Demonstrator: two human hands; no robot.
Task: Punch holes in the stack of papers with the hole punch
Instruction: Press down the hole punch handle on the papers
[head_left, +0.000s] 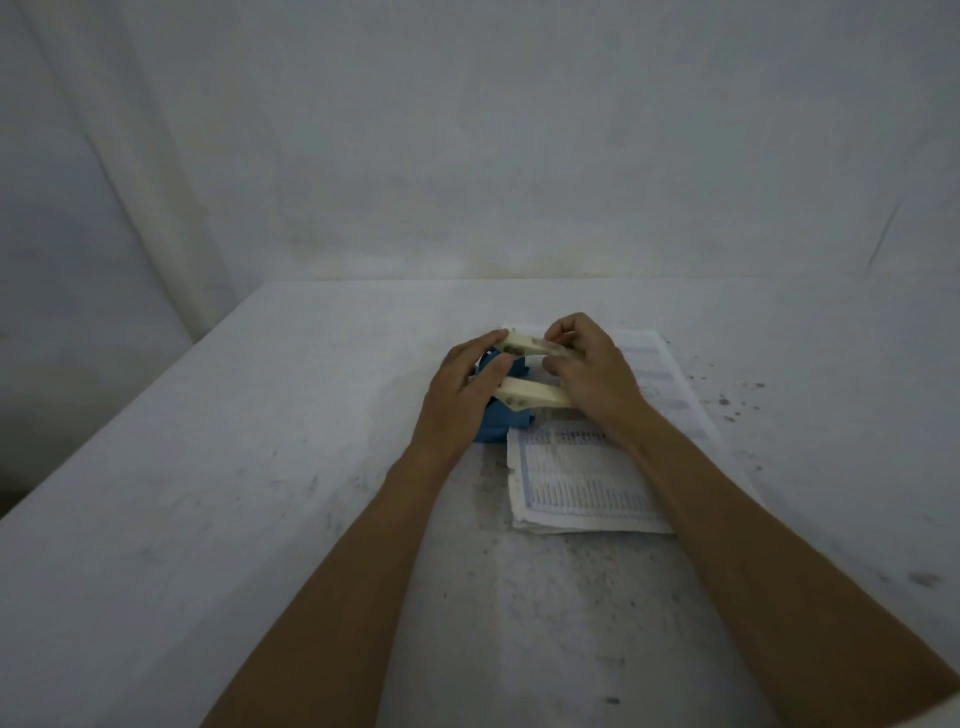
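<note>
A hole punch (524, 397) with a blue body and cream-coloured handle arms sits at the left edge of a stack of printed papers (582, 483) lying on the table. My left hand (462, 389) grips the punch's blue base from the left, thumb between the two cream arms. My right hand (592, 374) lies over the handle end on the right, fingers curled around the cream arms, above the papers. The part of the stack under my right hand and the punch's slot are hidden.
The table (260, 493) is covered with a white, stained cloth; dark specks lie to the right of the papers (727, 400). A white draped backdrop (467, 156) hangs behind the table's far edge. The table's left edge runs diagonally.
</note>
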